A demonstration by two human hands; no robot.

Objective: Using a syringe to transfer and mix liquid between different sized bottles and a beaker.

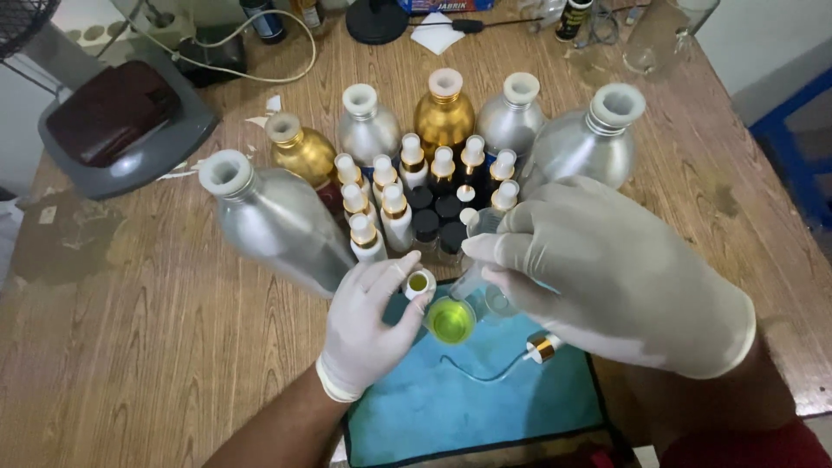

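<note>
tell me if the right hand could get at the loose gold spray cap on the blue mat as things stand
Probably not right away: the right hand is gripping a clear beaker over the yellow liquid. The spray cap lies uncovered on the blue mat, just under that wrist, with nothing on it.

A single head-worn camera looks steeply down and forward over a wooden table (173,347), close enough that the wearer's gloved left hand (373,325) and right hand (607,269) fill the lower middle of the frame, forearms entering from the bottom edge. The view faces the far side of the table, where a cluster of metal bottles (442,117) stands at mid-distance and a grey device (121,130) sits at upper left, while the table's right edge runs off at the frame's right side. No second view exists, so nothing is shared between cameras.
</note>
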